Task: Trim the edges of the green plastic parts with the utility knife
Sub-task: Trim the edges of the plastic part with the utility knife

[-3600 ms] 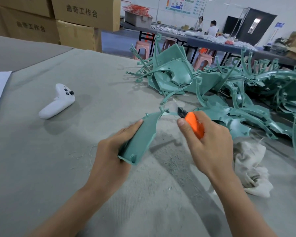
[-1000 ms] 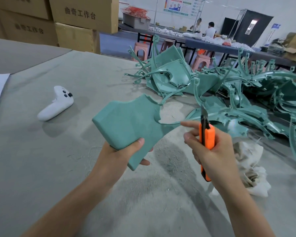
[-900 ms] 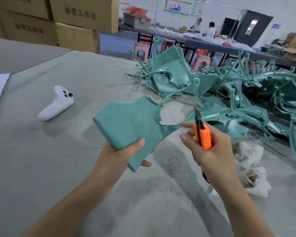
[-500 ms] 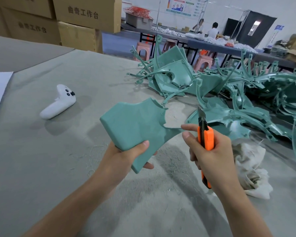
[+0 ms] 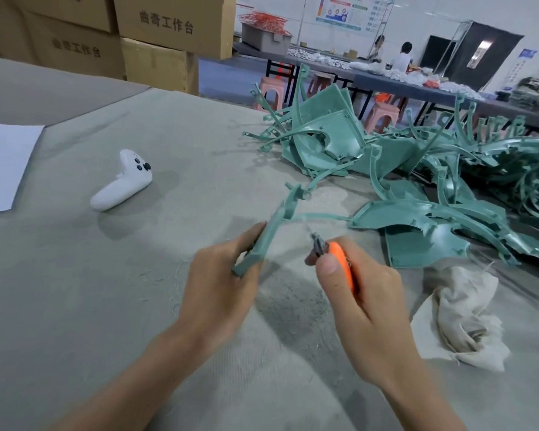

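Green plastic part (image 5: 269, 234) sat edge-on at mid-frame above the tabletop (image 5: 106, 306), my left hand (image 5: 218, 287) curling its fingers round the lower end, while my right hand (image 5: 367, 297) wrapped its fingers round the orange utility knife (image 5: 339, 262), blade tip near the thin rim. It looked light, stiff and thin-edged, so I judged the thick lower end the best hold, away from the cutting line.

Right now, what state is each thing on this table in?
left hand, grips part
part, lifted, edge-on
right hand, grips knife
knife, tip toward part; contact blurred
pile, loose heap
controller, lying idle
rag, crumpled
paper, flat
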